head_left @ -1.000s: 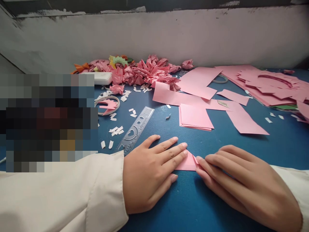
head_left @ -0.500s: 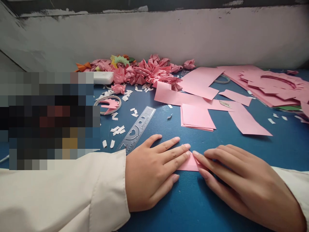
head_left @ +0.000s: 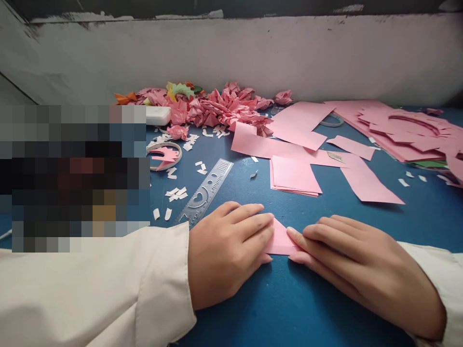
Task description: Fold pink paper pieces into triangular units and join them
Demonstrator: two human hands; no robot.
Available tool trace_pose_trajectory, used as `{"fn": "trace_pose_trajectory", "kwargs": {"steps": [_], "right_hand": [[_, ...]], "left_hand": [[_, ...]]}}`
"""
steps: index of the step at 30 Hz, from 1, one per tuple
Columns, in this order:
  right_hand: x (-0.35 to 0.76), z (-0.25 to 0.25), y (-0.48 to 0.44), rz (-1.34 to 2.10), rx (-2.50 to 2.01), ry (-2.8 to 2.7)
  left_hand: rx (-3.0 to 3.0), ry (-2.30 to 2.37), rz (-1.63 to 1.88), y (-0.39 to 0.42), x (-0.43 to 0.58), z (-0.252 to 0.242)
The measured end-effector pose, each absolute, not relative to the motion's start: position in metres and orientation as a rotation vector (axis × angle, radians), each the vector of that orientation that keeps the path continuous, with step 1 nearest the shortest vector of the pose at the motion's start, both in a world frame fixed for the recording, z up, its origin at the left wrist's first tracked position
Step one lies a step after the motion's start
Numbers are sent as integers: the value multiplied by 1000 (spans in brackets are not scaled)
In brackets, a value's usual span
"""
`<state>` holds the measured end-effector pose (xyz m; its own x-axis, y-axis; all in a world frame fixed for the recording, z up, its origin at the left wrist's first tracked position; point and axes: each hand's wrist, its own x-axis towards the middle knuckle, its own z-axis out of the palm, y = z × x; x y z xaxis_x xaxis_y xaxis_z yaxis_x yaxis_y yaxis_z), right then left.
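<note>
A small piece of folded pink paper (head_left: 281, 239) lies on the blue table between my hands, its top coming to a slanted point. My left hand (head_left: 231, 250) covers its left part, fingers bent together over it and thumb at the lower edge. At the right corner, my right hand (head_left: 365, 270) pinches the paper between index finger and thumb, the other fingers folded above. Both ends of the paper are hidden under my fingers. Just behind my left hand lies a clear plastic ruler (head_left: 208, 190). Beyond the paper is a stack of pink squares (head_left: 294, 174).
Crumpled pink paper shapes (head_left: 224, 108) are heaped along the wall. Pink strips (head_left: 369, 180) and larger pink sheets (head_left: 408, 127) lie at the right. White scraps (head_left: 177, 193), a tape roll (head_left: 180, 156) and a white box (head_left: 159, 115) are at the left, beside a blurred-out area.
My left fingers have drawn back to the left and bent, with the thumb now at the paper's edge, baring more paper. My right thumb has moved left along the lower edge.
</note>
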<state>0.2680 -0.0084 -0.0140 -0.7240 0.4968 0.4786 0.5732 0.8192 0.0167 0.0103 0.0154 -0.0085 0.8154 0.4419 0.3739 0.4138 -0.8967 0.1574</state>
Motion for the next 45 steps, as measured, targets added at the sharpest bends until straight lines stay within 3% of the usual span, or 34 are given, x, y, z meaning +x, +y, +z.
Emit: {"fn": "trace_pose_trajectory", "kwargs": {"steps": [20, 45], "right_hand": [[271, -18, -14, -149, -718, -2557], [270, -23, -1, 49, -928, -2446]], "left_hand": [[3044, 673, 829, 14, 11, -3], [2841, 850, 627, 25, 8, -4]]}}
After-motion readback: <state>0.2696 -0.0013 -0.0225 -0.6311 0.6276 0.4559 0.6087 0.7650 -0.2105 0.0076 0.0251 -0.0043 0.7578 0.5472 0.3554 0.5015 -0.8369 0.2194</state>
